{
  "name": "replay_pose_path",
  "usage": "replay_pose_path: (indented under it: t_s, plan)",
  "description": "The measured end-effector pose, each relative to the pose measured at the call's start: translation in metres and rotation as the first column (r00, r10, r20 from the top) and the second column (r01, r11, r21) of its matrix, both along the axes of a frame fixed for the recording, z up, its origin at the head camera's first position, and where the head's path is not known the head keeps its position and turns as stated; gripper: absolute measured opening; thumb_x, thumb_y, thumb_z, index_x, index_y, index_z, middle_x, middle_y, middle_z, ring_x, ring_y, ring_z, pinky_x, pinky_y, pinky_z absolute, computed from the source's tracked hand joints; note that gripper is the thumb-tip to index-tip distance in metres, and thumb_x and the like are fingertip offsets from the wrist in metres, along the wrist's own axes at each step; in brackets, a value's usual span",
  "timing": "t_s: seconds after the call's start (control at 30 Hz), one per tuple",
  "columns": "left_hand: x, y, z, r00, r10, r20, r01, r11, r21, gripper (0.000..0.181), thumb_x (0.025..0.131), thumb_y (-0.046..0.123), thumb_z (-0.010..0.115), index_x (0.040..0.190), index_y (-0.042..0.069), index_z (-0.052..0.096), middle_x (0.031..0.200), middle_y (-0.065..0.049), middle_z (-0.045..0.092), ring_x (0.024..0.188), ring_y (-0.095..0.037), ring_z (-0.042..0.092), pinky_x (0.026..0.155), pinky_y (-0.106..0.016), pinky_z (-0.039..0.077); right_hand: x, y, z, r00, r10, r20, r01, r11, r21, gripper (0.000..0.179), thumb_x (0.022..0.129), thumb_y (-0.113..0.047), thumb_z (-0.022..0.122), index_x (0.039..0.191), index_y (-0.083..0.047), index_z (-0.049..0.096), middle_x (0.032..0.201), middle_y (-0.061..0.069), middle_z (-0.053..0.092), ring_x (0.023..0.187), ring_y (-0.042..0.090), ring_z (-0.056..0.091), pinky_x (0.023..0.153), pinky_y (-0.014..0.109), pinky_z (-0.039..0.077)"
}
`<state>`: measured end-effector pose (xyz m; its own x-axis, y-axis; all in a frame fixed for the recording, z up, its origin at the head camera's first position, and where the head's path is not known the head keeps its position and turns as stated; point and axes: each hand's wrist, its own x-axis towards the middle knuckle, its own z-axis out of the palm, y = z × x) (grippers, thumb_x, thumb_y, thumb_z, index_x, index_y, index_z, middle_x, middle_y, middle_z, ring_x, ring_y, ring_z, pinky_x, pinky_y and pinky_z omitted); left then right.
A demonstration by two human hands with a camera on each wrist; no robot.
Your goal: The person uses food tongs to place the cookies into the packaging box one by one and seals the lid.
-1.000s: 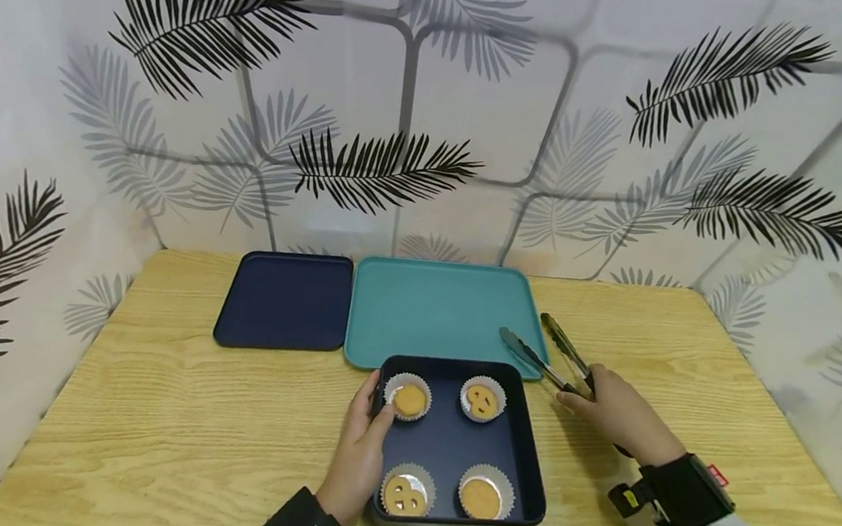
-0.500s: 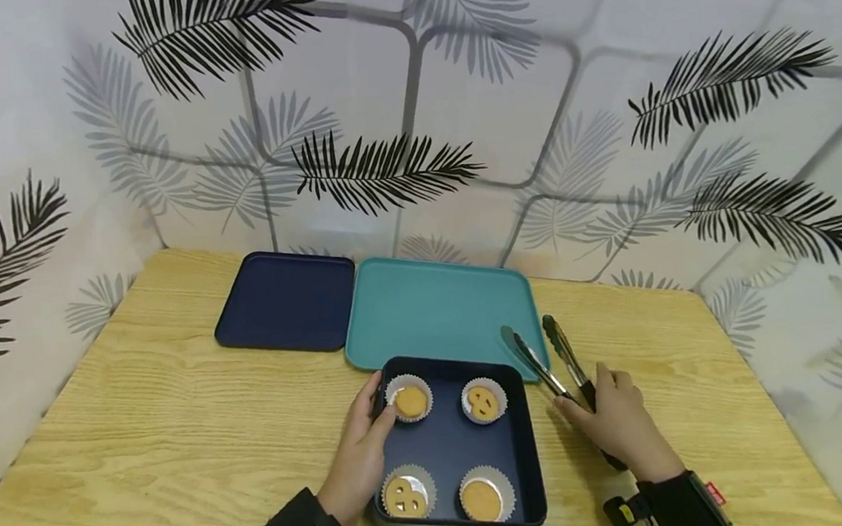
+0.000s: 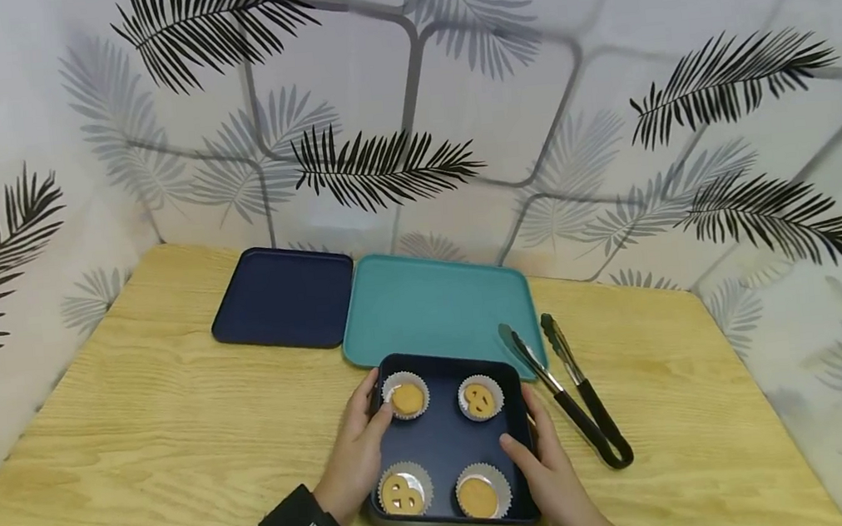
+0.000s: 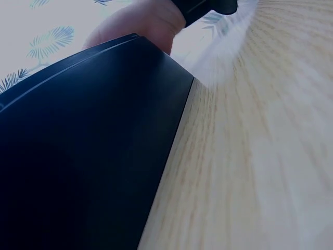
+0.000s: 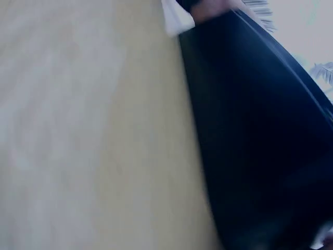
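Observation:
A deep, dark blue square baking pan (image 3: 445, 453) stands on the table at the front middle in the head view. In its corners sit several white paper baking cups, each with a golden cookie; one is this cookie (image 3: 479, 498) at the near right. My left hand (image 3: 358, 448) grips the left wall, thumb over the rim and fingers outside. On the opposite wall my right hand (image 3: 555, 468) holds the pan the same way. Both wrist views show the pan's dark outer side (image 4: 93, 146) close up. Right of the pan, black-handled tongs (image 3: 592, 415) lie spread, untouched.
Behind the pan lies a teal tray (image 3: 432, 304), and the tongs' left tip overlaps its near right corner. A navy tray (image 3: 285, 300) adjoins it on the left. A leaf-patterned cloth (image 3: 376, 91) backs the wooden table (image 3: 182, 451).
My right hand has let go of the tongs, leaving them on the table, and moved left and toward me onto the pan's right wall. The left hand keeps its grip.

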<state>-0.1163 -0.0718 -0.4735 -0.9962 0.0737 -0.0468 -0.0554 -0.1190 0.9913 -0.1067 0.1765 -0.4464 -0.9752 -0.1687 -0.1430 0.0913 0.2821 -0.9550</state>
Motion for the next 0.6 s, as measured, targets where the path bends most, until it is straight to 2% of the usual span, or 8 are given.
replay_pose_path:
  t_s: [0.1,0.2,0.33,0.43,0.5,0.53,0.57,0.6]
  plan:
    - [0.000,0.003,-0.001,1.000,0.005,0.000,-0.005,1.000,0.003,0.055,0.105,0.014,0.037,0.155,0.010,0.014,0.161,-0.013,0.006,0.148,-0.031,0.003,0.119,-0.051,0.009,0.001,-0.002,-0.006,0.999,-0.015,-0.030,0.013,0.997,-0.070,0.070,0.100,-0.003,0.043,0.157,-0.013,0.003,0.163,0.009,-0.003,0.147,0.038,0.001,0.112,0.025,0.030]
    - [0.000,0.003,-0.001,1.000,0.015,-0.010,-0.015,1.000,-0.014,0.056,0.105,0.012,0.038,0.155,0.008,0.014,0.161,-0.016,0.006,0.148,-0.034,0.005,0.119,-0.051,0.010,0.000,-0.002,-0.009,0.997,-0.018,-0.070,0.009,0.992,-0.129,0.069,0.098,0.006,0.038,0.157,-0.010,0.005,0.163,0.010,-0.002,0.148,0.035,-0.002,0.100,0.005,0.029]
    - [-0.005,-0.004,0.005,1.000,-0.008,0.020,0.008,1.000,-0.017,0.056,0.104,0.012,0.041,0.154,0.006,0.017,0.160,-0.019,0.013,0.147,-0.035,0.012,0.119,-0.051,0.015,0.001,-0.003,-0.011,0.997,-0.040,-0.064,0.029,0.987,-0.157,0.067,0.098,0.004,0.037,0.157,-0.013,0.009,0.163,0.007,0.000,0.148,0.032,-0.001,0.099,0.004,0.029]
    - [-0.015,-0.028,0.015,0.997,-0.056,0.062,0.055,0.998,0.010,0.052,0.105,0.019,0.041,0.151,0.005,0.023,0.157,-0.019,0.022,0.144,-0.035,0.024,0.117,-0.050,0.023,0.003,-0.004,-0.012,0.998,-0.056,-0.025,0.051,0.983,-0.175,0.068,0.098,0.004,0.036,0.157,-0.015,0.009,0.163,0.004,0.000,0.148,0.029,0.002,0.099,0.006,0.033]
    - [-0.028,-0.055,0.026,0.996,-0.073,0.052,0.076,0.995,-0.062,0.048,0.105,0.023,0.040,0.148,0.003,0.029,0.153,-0.020,0.030,0.139,-0.036,0.034,0.113,-0.051,0.031,0.004,-0.005,-0.013,0.998,-0.060,-0.006,0.057,0.979,-0.195,0.068,0.098,0.004,0.035,0.157,-0.016,0.009,0.163,0.003,0.000,0.148,0.027,0.003,0.099,0.008,0.035]
    - [-0.037,-0.071,0.032,0.996,-0.081,0.030,0.084,0.986,-0.147,0.047,0.105,0.024,0.040,0.146,0.003,0.033,0.150,-0.020,0.034,0.135,-0.036,0.039,0.110,-0.050,0.036,0.005,-0.005,-0.013,0.998,-0.061,-0.003,0.059,0.979,-0.194,0.068,0.098,0.004,0.035,0.157,-0.016,0.009,0.163,0.003,0.000,0.148,0.027,0.003,0.099,0.008,0.035]
    - [-0.048,-0.088,0.038,0.997,-0.078,-0.003,0.075,0.962,-0.263,0.045,0.105,0.026,0.041,0.143,0.002,0.038,0.147,-0.020,0.039,0.130,-0.036,0.044,0.106,-0.050,0.041,0.005,-0.005,-0.014,0.998,-0.062,-0.004,0.060,0.979,-0.195,0.068,0.098,0.004,0.035,0.157,-0.016,0.009,0.163,0.003,0.000,0.148,0.026,0.002,0.099,0.008,0.034]
    - [-0.060,-0.106,0.044,0.997,-0.066,-0.049,0.042,0.919,-0.392,0.043,0.105,0.025,0.041,0.140,0.000,0.043,0.142,-0.022,0.044,0.124,-0.037,0.049,0.100,-0.050,0.044,0.005,-0.006,-0.014,0.998,-0.063,-0.008,0.060,0.978,-0.198,0.068,0.098,0.005,0.035,0.157,-0.016,0.009,0.163,0.003,0.000,0.148,0.026,0.002,0.100,0.008,0.034]
